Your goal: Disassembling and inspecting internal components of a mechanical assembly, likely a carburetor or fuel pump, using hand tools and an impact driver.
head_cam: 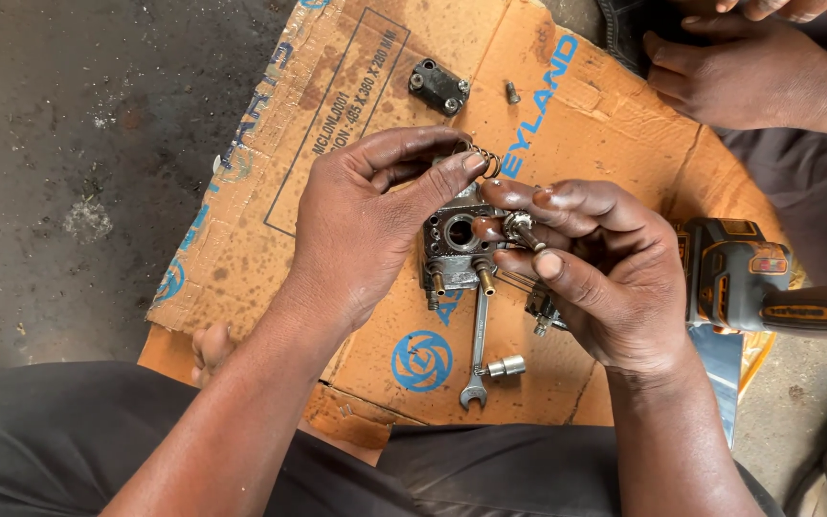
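Cardboard sheet (pixel 356 124), oily, lies flat under everything. Above it, mid-sheet, the metal valve body (pixel 454 239) is clamped in the left hand (pixel 356 225), whose thumb tip also pins a small coil spring (pixel 483 158). Right hand (pixel 614 278), just right of the body, pinches a small plunger (pixel 521 227) in closed fingertips beside the bore. Best kept square to the bore, body steady. On the sheet: power driver (pixel 739 278) at right edge, spanner (pixel 477 349) below, socket (pixel 507 366), plate (pixel 438 86).
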